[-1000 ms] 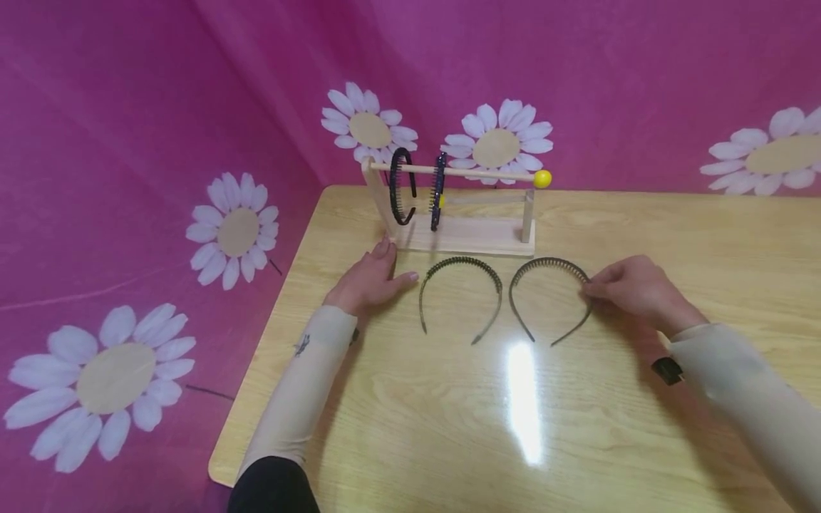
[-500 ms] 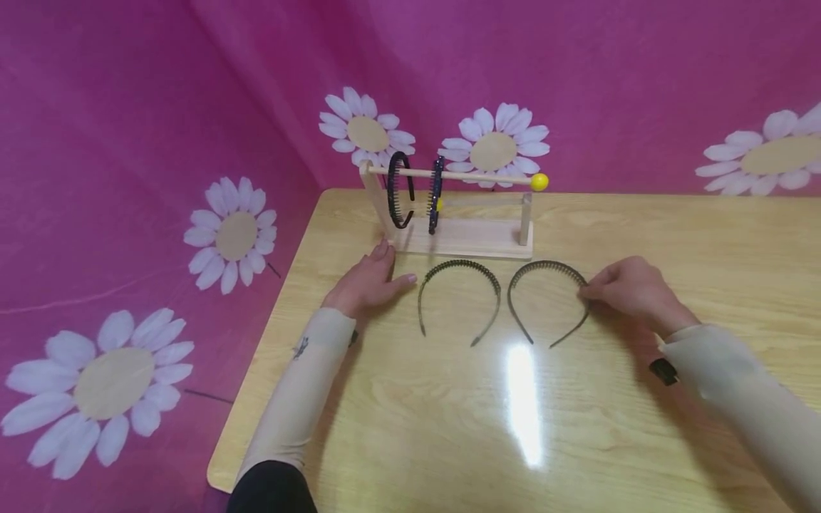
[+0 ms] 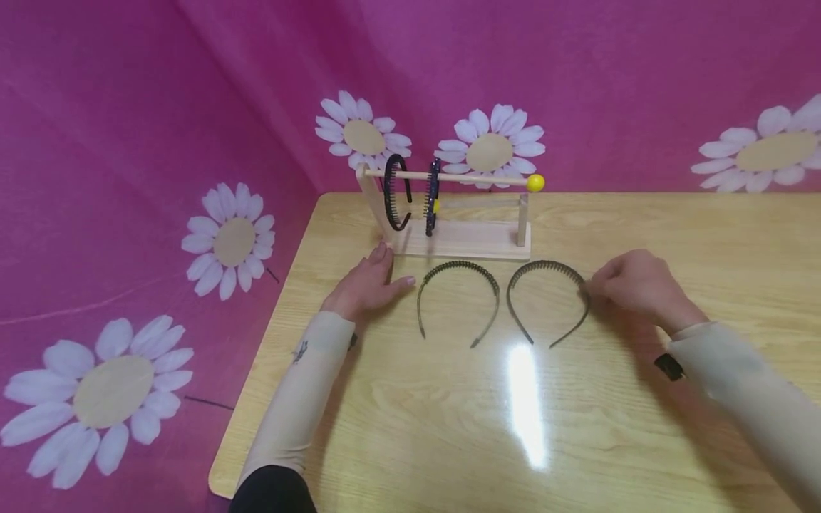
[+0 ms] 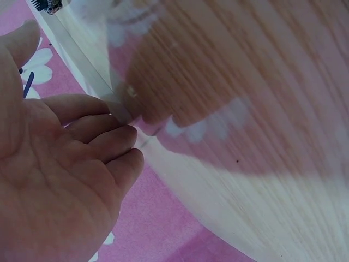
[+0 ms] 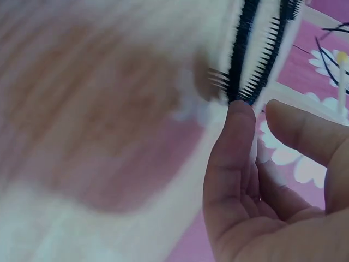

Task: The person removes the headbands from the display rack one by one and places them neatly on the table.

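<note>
Two toothed dark headbands lie side by side on the table: the left headband (image 3: pixel 460 265) and the right headband (image 3: pixel 545 265). My right hand (image 3: pixel 635 285) is at the outer side of the right one. In the right wrist view a fingertip meets the toothed band (image 5: pixel 240 49), while the thumb (image 5: pixel 289 123) stands apart from that finger. My left hand (image 3: pixel 362 285) rests beside the wooden stand (image 3: pixel 474 246), fingertips at its left end. On the stand's upper rod hang a black headband (image 3: pixel 390 192) and a dark glittery headband (image 3: pixel 431 199).
A yellow ball (image 3: pixel 535 183) caps the upper rod's right end. The wooden table (image 3: pixel 410 427) has a rounded left corner. A pink cloth (image 3: pixel 192 85) with white daisies covers the walls behind and at left.
The right hand has shifted slightly right, away from the right headband, and its grip has loosened. Both headbands on the table and the left hand stay in place.
</note>
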Demonstrator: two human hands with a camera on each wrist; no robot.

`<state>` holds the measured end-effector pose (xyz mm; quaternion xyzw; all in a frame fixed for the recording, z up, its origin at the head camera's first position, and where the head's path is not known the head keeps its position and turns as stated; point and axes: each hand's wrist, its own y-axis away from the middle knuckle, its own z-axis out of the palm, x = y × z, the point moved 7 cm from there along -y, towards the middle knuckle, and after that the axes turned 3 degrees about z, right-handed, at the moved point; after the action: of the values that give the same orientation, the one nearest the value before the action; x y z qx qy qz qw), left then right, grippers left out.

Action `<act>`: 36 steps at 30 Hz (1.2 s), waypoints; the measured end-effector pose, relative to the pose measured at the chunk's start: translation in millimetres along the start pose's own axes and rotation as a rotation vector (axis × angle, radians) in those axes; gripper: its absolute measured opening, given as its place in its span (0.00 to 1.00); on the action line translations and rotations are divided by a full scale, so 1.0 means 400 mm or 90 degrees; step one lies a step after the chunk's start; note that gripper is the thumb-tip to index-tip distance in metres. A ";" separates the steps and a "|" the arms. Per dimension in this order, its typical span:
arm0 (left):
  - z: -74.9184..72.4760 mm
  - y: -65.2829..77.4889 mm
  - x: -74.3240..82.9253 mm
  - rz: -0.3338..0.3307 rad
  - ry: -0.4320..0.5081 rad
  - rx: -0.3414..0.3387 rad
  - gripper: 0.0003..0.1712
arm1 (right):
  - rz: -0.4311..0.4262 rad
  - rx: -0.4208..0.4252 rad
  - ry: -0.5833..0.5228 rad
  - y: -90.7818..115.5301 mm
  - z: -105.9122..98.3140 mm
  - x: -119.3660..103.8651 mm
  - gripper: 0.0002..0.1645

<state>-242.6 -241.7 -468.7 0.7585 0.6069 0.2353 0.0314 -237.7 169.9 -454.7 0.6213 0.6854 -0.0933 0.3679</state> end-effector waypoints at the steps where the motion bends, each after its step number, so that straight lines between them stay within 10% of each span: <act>1: -0.001 0.000 -0.002 -0.001 -0.001 0.001 0.55 | 0.001 0.006 -0.006 0.002 -0.006 -0.006 0.16; 15: 0.007 0.007 -0.012 -0.006 -0.001 0.001 0.55 | -0.054 0.101 -0.085 0.016 -0.048 -0.173 0.28; 36: 0.001 0.001 -0.004 0.020 0.016 0.008 0.54 | -0.105 0.073 -0.294 -0.043 -0.004 -0.383 0.27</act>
<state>-242.4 -243.0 -469.5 0.7652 0.5967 0.2413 0.0156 -260.7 47.4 -364.3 0.5451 0.6255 -0.3011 0.4701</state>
